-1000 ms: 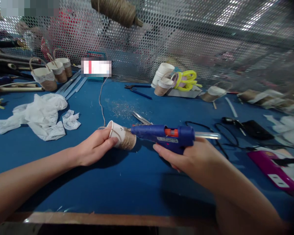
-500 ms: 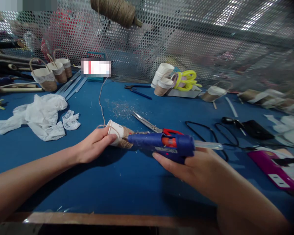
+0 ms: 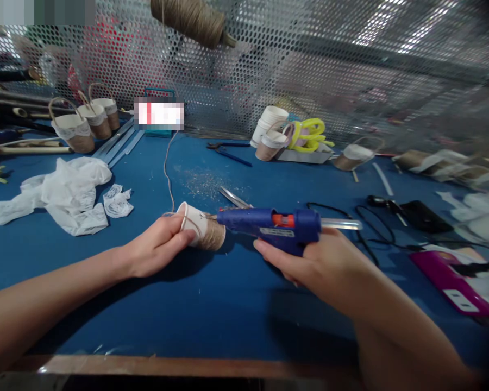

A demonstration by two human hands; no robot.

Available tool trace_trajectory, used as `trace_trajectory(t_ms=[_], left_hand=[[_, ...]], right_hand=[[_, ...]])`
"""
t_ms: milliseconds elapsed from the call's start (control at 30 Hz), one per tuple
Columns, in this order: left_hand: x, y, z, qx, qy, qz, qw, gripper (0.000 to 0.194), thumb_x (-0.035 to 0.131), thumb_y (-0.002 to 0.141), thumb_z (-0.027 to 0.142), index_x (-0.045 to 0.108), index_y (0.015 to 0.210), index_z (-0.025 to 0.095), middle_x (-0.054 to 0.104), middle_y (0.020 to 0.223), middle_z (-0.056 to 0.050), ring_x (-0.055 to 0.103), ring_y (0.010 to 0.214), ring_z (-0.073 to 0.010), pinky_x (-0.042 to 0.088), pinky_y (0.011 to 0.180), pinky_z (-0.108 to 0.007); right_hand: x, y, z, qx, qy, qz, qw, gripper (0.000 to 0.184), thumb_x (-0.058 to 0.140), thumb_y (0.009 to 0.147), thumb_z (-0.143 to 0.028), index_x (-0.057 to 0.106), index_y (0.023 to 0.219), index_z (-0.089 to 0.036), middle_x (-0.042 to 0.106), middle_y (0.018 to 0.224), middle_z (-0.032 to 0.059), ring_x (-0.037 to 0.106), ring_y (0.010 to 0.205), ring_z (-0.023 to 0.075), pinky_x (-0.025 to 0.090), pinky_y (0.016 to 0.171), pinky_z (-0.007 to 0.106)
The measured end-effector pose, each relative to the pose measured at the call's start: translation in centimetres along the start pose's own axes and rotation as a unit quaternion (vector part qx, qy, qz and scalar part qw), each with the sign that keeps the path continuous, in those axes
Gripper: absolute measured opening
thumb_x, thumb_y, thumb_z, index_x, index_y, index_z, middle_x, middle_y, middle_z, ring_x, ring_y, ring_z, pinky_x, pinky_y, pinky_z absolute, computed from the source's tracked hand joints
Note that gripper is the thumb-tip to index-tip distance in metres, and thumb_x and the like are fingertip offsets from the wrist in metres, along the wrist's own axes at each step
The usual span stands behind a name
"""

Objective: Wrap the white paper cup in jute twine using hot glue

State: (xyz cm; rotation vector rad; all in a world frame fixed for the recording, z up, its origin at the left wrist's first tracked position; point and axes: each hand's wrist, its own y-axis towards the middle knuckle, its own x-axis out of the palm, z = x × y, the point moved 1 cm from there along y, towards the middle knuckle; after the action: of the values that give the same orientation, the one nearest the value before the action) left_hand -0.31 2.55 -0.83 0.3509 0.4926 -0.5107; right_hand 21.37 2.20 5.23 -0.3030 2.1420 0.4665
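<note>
My left hand (image 3: pixel 158 244) is closed on the rim end of a white paper cup (image 3: pixel 194 218), which lies tilted on its side with its base to the right. Brown twine (image 3: pixel 212 234) is wound round the cup's lower part, and a strand runs from my left fingers up to the back of the table. A blue glue gun (image 3: pixel 269 224) is gripped in my right hand (image 3: pixel 318 260). Its nozzle points left, at or very near the upper edge of the wound twine. A clear glue stick (image 3: pixel 342 224) sticks out behind it. Scissors (image 3: pixel 234 196) lie partly hidden behind the gun.
White lace (image 3: pixel 65 195) lies at left, before several finished cups (image 3: pixel 79 142). Pliers (image 3: pixel 230 152), stacked cups (image 3: pixel 269 125) and a yellow coil (image 3: pixel 309 136) stand at the back. Black cable (image 3: pixel 375 228) and a purple power strip (image 3: pixel 444 282) are at right. A twine spool (image 3: pixel 191 21) hangs above.
The glue gun has risen slightly, its nozzle shifting up along the twine's upper edge. More of the wound twine shows, and the gun now covers the scissors' red handles.
</note>
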Motion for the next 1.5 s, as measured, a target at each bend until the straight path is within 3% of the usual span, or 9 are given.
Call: trace_trajectory(t_ms=[200,333,500,600,900,1100,1267,1367,1500], left_hand=[[0.1,-0.1,0.2,0.024,0.047,-0.011,0.999,0.028,0.03,0.085,0.021,0.052,0.071,0.013,0.054,0.071,-0.004,0.052,0.072,-0.0165,0.042,0.074,-0.031],[0.0,-0.1,0.2,0.022,0.053,-0.009,0.998,0.028,0.029,0.085,0.022,0.051,0.069,0.013,0.052,0.07,-0.003,0.05,0.07,-0.016,0.041,0.072,-0.031],[-0.1,-0.3,0.2,0.006,0.031,0.012,0.999,0.028,0.03,0.085,0.024,0.049,0.068,0.013,0.05,0.069,-0.001,0.044,0.063,-0.0128,0.038,0.063,-0.026],[-0.1,-0.5,0.3,-0.004,0.018,0.018,1.0,0.028,0.031,0.085,0.026,0.047,0.066,0.014,0.047,0.066,0.0,0.041,0.061,-0.0118,0.037,0.061,-0.025],[0.1,-0.7,0.8,0.004,0.008,-0.003,1.0,0.03,0.028,0.086,0.025,0.051,0.072,0.012,0.051,0.072,-0.003,0.044,0.067,-0.0143,0.038,0.067,-0.029],[0.2,-0.7,1.0,0.014,0.01,-0.018,1.0,0.029,0.028,0.085,0.024,0.051,0.07,0.012,0.053,0.076,-0.004,0.046,0.07,-0.0151,0.039,0.07,-0.03],[0.4,-0.8,1.2,0.027,0.011,-0.034,0.999,0.026,0.031,0.084,0.024,0.049,0.069,0.013,0.051,0.071,-0.003,0.045,0.064,-0.0145,0.04,0.064,-0.029],[0.5,-0.8,1.4,0.029,-0.01,-0.054,0.998,0.025,0.031,0.084,0.024,0.05,0.074,0.013,0.053,0.07,-0.003,0.046,0.064,-0.0149,0.041,0.065,-0.03],[0.5,-0.9,1.2,0.009,-0.072,-0.062,0.995,0.025,0.033,0.084,0.026,0.053,0.081,0.012,0.057,0.078,-0.005,0.049,0.073,-0.0173,0.042,0.072,-0.031]], right_hand=[[0.4,0.4,-0.4,0.182,0.046,-0.133,0.973,0.021,0.054,0.07,-0.037,0.049,0.056,-0.022,0.045,0.038,-0.0043,0.044,0.035,0.0112,0.037,0.039,0.025],[0.3,0.5,0.5,0.168,0.091,-0.153,0.97,0.03,0.053,0.074,-0.041,0.045,0.052,-0.021,0.047,0.039,-0.0032,0.049,0.04,0.0117,0.041,0.046,0.025],[-0.1,2.0,2.8,0.166,0.204,-0.033,0.964,0.024,0.058,0.071,-0.043,0.052,0.071,-0.02,0.052,0.051,-0.0032,0.05,0.045,0.0114,0.041,0.046,0.025],[-0.5,3.9,4.9,0.22,0.098,0.086,0.967,0.026,0.06,0.068,-0.043,0.052,0.073,-0.019,0.058,0.064,0.0013,0.054,0.055,0.014,0.043,0.052,0.028],[0.8,7.7,9.7,0.286,-0.018,0.048,0.957,0.03,0.054,0.074,-0.037,0.051,0.051,-0.018,0.05,0.043,0.0051,0.052,0.043,0.0185,0.039,0.044,0.032],[1.1,7.7,4.6,0.16,-0.063,0.048,0.984,0.019,0.056,0.074,-0.033,0.061,0.075,-0.015,0.061,0.087,0.0139,0.055,0.091,0.0276,0.04,0.074,0.038],[2.9,7.0,-3.0,-0.085,0.079,-0.205,0.972,0.045,0.028,0.087,-0.046,0.064,0.079,-0.019,0.063,0.094,0.0039,0.055,0.09,0.0154,0.04,0.08,0.027],[3.9,6.9,-5.1,-0.084,0.069,-0.302,0.947,0.042,0.035,0.083,-0.048,0.062,0.075,-0.017,0.064,0.084,0.0064,0.057,0.081,0.0181,0.042,0.072,0.03],[4.3,6.6,-5.3,-0.059,0.113,-0.274,0.953,0.015,0.055,0.074,-0.031,0.059,0.073,-0.016,0.064,0.091,0.0064,0.057,0.084,0.0178,0.043,0.072,0.029]])
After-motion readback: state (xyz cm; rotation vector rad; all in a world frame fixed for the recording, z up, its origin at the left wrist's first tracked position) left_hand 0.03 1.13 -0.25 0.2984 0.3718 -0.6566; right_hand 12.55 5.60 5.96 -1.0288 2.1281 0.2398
